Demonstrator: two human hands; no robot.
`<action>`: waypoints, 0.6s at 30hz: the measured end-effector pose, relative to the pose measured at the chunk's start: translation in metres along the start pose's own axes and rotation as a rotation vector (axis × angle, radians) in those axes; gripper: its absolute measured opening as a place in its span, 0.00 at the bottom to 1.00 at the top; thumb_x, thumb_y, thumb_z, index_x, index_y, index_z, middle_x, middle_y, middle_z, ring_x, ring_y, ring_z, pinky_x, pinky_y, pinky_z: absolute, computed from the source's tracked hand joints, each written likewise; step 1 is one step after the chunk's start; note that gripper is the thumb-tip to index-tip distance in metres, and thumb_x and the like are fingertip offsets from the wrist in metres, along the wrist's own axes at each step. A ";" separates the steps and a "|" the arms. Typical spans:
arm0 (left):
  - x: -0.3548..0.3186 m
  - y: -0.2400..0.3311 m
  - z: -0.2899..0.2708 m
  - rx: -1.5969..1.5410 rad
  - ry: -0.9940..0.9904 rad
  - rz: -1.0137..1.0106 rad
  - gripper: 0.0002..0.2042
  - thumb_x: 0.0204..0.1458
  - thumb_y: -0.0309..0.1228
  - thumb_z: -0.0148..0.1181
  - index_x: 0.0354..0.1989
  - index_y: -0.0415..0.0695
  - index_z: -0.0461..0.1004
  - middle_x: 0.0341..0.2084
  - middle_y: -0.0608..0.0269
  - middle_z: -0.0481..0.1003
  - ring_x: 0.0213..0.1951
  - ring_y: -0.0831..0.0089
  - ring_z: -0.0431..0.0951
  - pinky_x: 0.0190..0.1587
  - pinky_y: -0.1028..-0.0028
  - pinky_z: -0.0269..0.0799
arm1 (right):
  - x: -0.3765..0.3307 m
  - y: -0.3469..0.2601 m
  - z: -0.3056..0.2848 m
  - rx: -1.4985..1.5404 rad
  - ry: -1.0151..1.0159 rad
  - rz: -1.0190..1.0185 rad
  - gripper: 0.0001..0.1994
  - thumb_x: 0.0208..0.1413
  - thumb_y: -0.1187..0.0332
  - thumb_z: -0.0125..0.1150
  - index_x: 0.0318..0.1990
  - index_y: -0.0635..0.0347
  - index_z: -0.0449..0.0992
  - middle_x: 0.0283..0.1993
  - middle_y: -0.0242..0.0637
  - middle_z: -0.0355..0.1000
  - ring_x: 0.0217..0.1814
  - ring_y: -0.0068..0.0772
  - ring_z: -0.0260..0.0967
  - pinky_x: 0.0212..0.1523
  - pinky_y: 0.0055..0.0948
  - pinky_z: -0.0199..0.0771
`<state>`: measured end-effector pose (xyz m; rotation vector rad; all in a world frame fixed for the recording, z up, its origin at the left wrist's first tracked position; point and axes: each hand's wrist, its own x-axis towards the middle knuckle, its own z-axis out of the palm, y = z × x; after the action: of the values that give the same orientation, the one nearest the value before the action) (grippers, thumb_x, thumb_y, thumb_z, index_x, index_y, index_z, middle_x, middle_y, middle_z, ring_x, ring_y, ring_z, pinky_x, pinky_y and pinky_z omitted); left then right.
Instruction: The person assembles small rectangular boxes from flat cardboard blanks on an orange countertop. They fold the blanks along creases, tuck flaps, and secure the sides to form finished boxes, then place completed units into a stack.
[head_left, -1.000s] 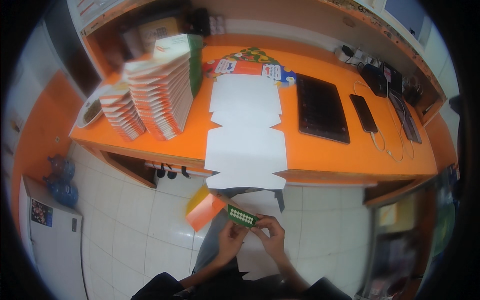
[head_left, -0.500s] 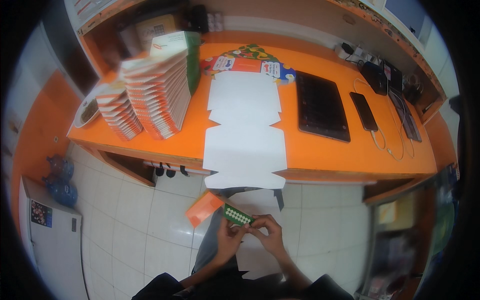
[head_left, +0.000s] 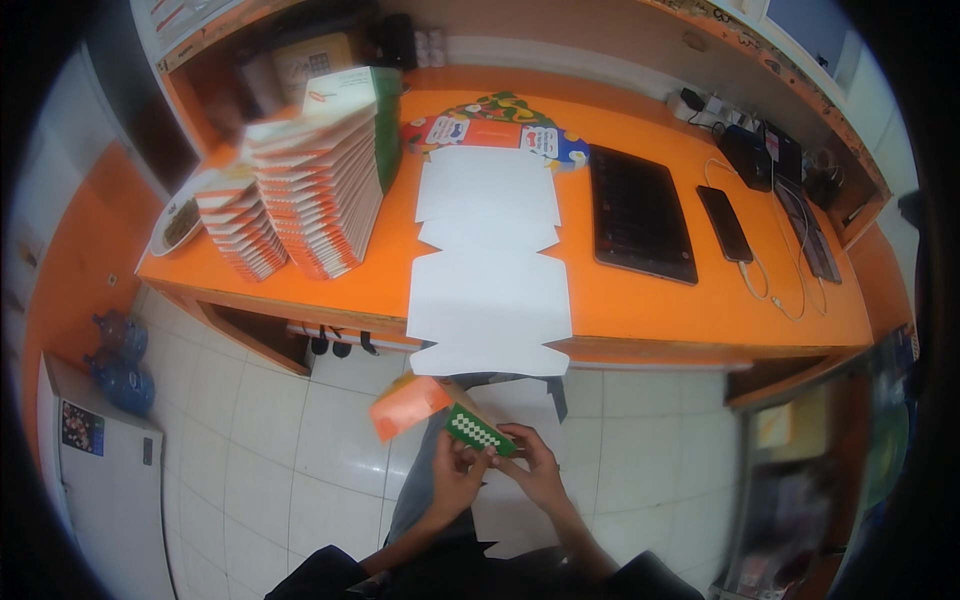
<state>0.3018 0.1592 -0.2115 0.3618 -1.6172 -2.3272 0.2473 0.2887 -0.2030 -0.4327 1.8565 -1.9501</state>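
Observation:
Over my lap I hold a partly folded cardboard carton [head_left: 470, 428], with a shiny orange panel on its left and a green side patterned in white diamonds. My left hand [head_left: 457, 478] grips its lower edge, thumb on the green face. At the right end of that green side, the fingers of my right hand [head_left: 537, 470] are closed on the card. Fingertips behind the carton are hidden. Just beyond, white flat carton blanks [head_left: 488, 300] with notched sides lie on the orange desk [head_left: 640, 310] and reach over its front edge. Another pale sheet [head_left: 510, 512] rests on my lap.
Tall stacks of folded cartons [head_left: 315, 200] stand at the desk's left, beside a bowl [head_left: 182, 222]. A colourful printed blank [head_left: 495, 130] lies behind the white ones. To the right are a dark tablet [head_left: 643, 215], a phone [head_left: 725, 222] and cables. Blue water bottles [head_left: 122, 375] stand left.
The carton has turned slightly in my hands, its orange panel rising and more of the green side's right end showing. My right hand has shifted a little left and up.

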 end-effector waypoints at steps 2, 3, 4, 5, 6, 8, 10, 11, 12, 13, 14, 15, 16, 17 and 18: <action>0.001 0.001 -0.005 0.086 -0.064 -0.034 0.22 0.54 0.16 0.54 0.55 0.40 0.55 0.41 0.57 0.72 0.40 0.75 0.76 0.41 0.76 0.74 | -0.001 -0.001 0.001 -0.002 0.035 -0.048 0.22 0.54 0.73 0.63 0.56 0.63 0.66 0.51 0.37 0.71 0.45 0.23 0.71 0.47 0.26 0.71; 0.002 0.001 -0.005 0.113 -0.089 -0.036 0.22 0.54 0.16 0.54 0.55 0.39 0.55 0.42 0.56 0.72 0.41 0.74 0.76 0.42 0.75 0.74 | -0.002 0.000 0.001 0.082 0.048 0.030 0.20 0.55 0.73 0.62 0.55 0.64 0.67 0.49 0.37 0.72 0.44 0.22 0.71 0.47 0.25 0.71; 0.002 0.001 -0.004 0.139 -0.114 -0.040 0.21 0.54 0.16 0.54 0.55 0.39 0.55 0.42 0.55 0.72 0.41 0.74 0.76 0.43 0.75 0.74 | -0.002 0.001 0.001 0.157 0.053 0.101 0.19 0.56 0.73 0.61 0.54 0.64 0.67 0.46 0.37 0.73 0.44 0.22 0.71 0.46 0.25 0.71; 0.002 0.002 -0.003 0.166 -0.141 -0.043 0.21 0.55 0.17 0.54 0.55 0.38 0.55 0.43 0.54 0.72 0.42 0.73 0.76 0.44 0.74 0.74 | -0.003 0.002 0.001 0.231 0.058 0.172 0.17 0.57 0.73 0.60 0.54 0.65 0.68 0.44 0.36 0.74 0.43 0.22 0.71 0.45 0.24 0.71; 0.002 0.003 -0.001 0.181 -0.157 -0.041 0.22 0.55 0.18 0.54 0.56 0.38 0.55 0.44 0.53 0.72 0.43 0.72 0.76 0.45 0.74 0.73 | -0.003 0.005 -0.001 0.223 0.064 0.175 0.16 0.58 0.73 0.59 0.53 0.65 0.69 0.42 0.36 0.74 0.42 0.21 0.72 0.45 0.23 0.71; 0.000 0.007 0.007 0.208 -0.180 -0.056 0.23 0.56 0.19 0.54 0.57 0.37 0.54 0.47 0.51 0.72 0.46 0.70 0.75 0.47 0.72 0.73 | -0.003 0.011 -0.004 0.189 0.101 0.218 0.13 0.59 0.73 0.57 0.51 0.67 0.70 0.38 0.35 0.75 0.40 0.21 0.72 0.44 0.21 0.70; -0.006 0.015 0.014 0.283 -0.186 -0.007 0.23 0.55 0.20 0.55 0.58 0.36 0.55 0.50 0.50 0.71 0.48 0.69 0.75 0.49 0.72 0.73 | -0.003 0.017 -0.006 0.212 0.156 0.155 0.10 0.58 0.73 0.58 0.46 0.66 0.72 0.34 0.33 0.75 0.36 0.18 0.71 0.39 0.19 0.69; -0.007 0.019 0.016 0.318 -0.187 0.007 0.23 0.55 0.20 0.55 0.58 0.36 0.56 0.51 0.50 0.71 0.48 0.69 0.75 0.50 0.72 0.72 | -0.003 0.018 -0.007 0.223 0.180 0.138 0.09 0.58 0.73 0.58 0.44 0.65 0.73 0.32 0.32 0.75 0.34 0.17 0.70 0.37 0.18 0.68; -0.007 0.024 0.016 0.385 -0.200 0.022 0.23 0.55 0.20 0.56 0.57 0.36 0.57 0.51 0.49 0.70 0.49 0.69 0.75 0.50 0.72 0.72 | -0.003 0.019 -0.009 0.196 0.219 0.152 0.07 0.58 0.73 0.59 0.42 0.65 0.73 0.31 0.31 0.75 0.32 0.16 0.69 0.35 0.17 0.66; -0.006 0.031 0.013 0.451 -0.213 0.038 0.22 0.54 0.21 0.56 0.57 0.36 0.58 0.52 0.49 0.70 0.49 0.69 0.75 0.49 0.72 0.72 | -0.003 0.018 -0.013 0.175 0.239 0.161 0.06 0.58 0.73 0.59 0.41 0.64 0.73 0.29 0.30 0.75 0.30 0.15 0.67 0.33 0.16 0.64; -0.004 0.037 0.008 0.496 -0.231 0.065 0.22 0.54 0.21 0.57 0.57 0.36 0.59 0.53 0.49 0.70 0.49 0.70 0.75 0.49 0.73 0.72 | -0.003 0.016 -0.017 0.156 0.261 0.171 0.05 0.57 0.73 0.59 0.39 0.63 0.73 0.28 0.30 0.74 0.28 0.13 0.66 0.31 0.16 0.62; -0.003 0.043 0.002 0.596 -0.237 0.076 0.21 0.54 0.21 0.57 0.56 0.36 0.60 0.51 0.50 0.70 0.48 0.70 0.75 0.48 0.73 0.72 | -0.004 0.014 -0.019 0.185 0.282 0.150 0.04 0.57 0.73 0.60 0.38 0.63 0.73 0.28 0.29 0.74 0.27 0.13 0.65 0.30 0.16 0.60; -0.002 0.049 -0.006 0.675 -0.247 0.100 0.20 0.54 0.21 0.58 0.54 0.35 0.61 0.50 0.51 0.71 0.46 0.70 0.75 0.47 0.73 0.72 | -0.004 0.011 -0.021 0.216 0.304 0.128 0.04 0.56 0.73 0.61 0.36 0.62 0.73 0.27 0.29 0.74 0.26 0.12 0.63 0.29 0.16 0.59; -0.001 0.052 -0.011 0.755 -0.257 0.124 0.19 0.53 0.21 0.58 0.53 0.35 0.62 0.48 0.52 0.71 0.45 0.71 0.76 0.46 0.73 0.72 | -0.004 0.009 -0.023 0.246 0.330 0.105 0.04 0.56 0.73 0.61 0.35 0.62 0.73 0.26 0.28 0.73 0.24 0.11 0.62 0.28 0.16 0.57; -0.002 0.051 -0.012 0.743 -0.201 0.123 0.18 0.53 0.21 0.58 0.52 0.36 0.63 0.45 0.54 0.71 0.43 0.71 0.76 0.44 0.74 0.73 | -0.005 0.007 -0.023 0.296 0.322 0.083 0.04 0.56 0.74 0.61 0.36 0.62 0.73 0.26 0.28 0.73 0.25 0.12 0.63 0.29 0.16 0.59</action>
<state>0.3122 0.1321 -0.1676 0.1640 -2.4887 -1.6360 0.2408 0.3111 -0.2109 0.0518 1.6889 -2.2934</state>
